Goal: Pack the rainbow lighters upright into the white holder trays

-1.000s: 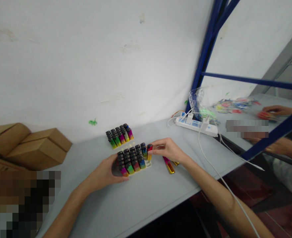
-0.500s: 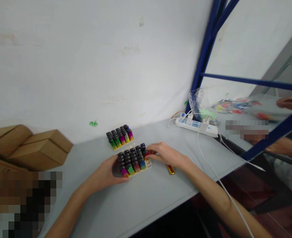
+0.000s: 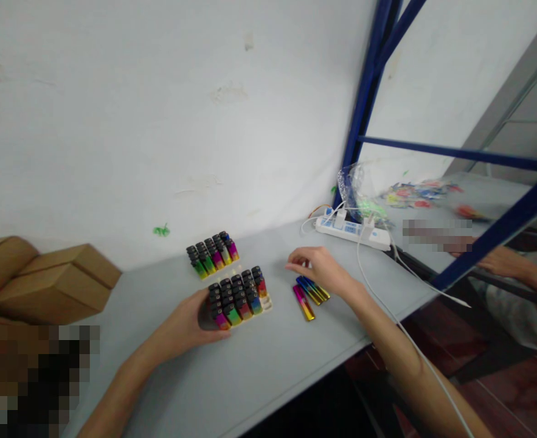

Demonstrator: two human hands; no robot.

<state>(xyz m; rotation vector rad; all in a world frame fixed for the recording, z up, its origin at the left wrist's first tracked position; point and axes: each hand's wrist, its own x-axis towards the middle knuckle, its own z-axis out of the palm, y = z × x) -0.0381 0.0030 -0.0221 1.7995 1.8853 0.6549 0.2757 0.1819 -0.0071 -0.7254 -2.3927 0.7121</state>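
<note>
A pale tray (image 3: 267, 302) stands on the table, packed with several upright lighters (image 3: 236, 298) with black tops and bright multicoloured bodies. At its front right end some slots hold no lighter. My left hand (image 3: 183, 325) is wrapped around the tray's left end, thumb along the front, the other fingers hidden behind. To the right, my right hand (image 3: 320, 267) hovers with bent fingers apart and nothing visible in them. Below it lie several flat shiny strips (image 3: 305, 302), magenta, blue and gold, partly covered by the hand. What exactly they are I cannot tell.
A second group of lighters (image 3: 213, 255) stands behind, near the wall. Cardboard boxes (image 3: 53, 286) are at left. A white power strip (image 3: 353, 233) with cables and a blue metal frame (image 3: 363, 109) stand at right. Beyond it, another person's hand (image 3: 491, 258) shows.
My right hand has left the tray's right end and moved right, above the shiny strips. A red lighter now stands in the tray where its fingers were. My left hand keeps its hold.
</note>
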